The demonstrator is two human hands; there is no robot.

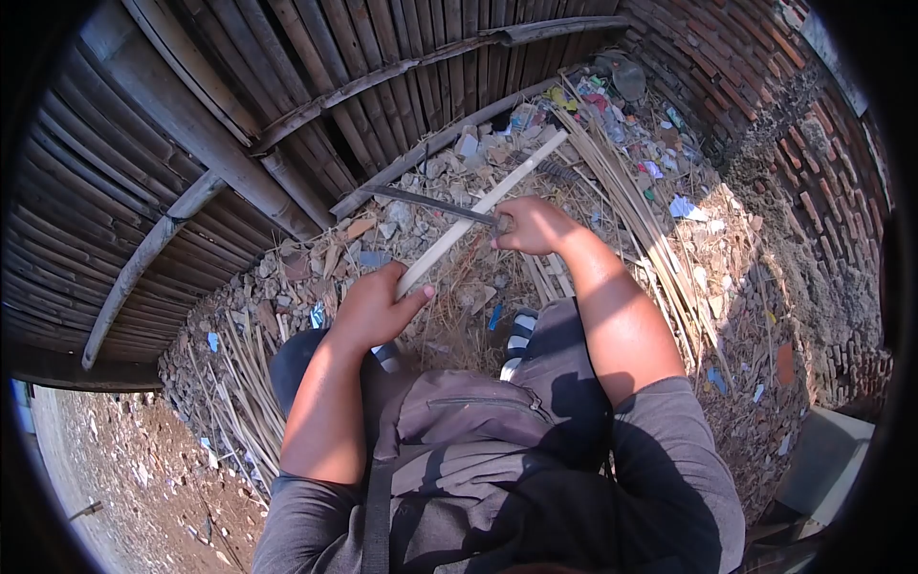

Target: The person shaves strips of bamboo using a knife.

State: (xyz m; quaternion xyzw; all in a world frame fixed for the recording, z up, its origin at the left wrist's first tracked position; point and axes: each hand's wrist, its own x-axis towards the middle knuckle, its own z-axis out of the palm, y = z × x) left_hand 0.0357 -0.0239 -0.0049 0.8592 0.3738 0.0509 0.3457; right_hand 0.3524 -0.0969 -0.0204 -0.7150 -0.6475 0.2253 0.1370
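Note:
My left hand [368, 311] is closed around the near end of a long pale bamboo strip [521, 175], which slants away up to the right. In my closed right hand [535, 226] is a machete [421, 199] with a long, narrow, dark blade pointing left. The blade crosses the strip just left of my right hand and seems to touch it. My fingers hide the machete's handle.
Split bamboo strips [636, 225] lie in a bundle on the right, with more strips [251, 387] at left. Rubble and litter [445, 182] cover the ground. A bamboo wall [373, 86] stands ahead, a brick wall [813, 172] at right. My sandalled feet [519, 335] are below.

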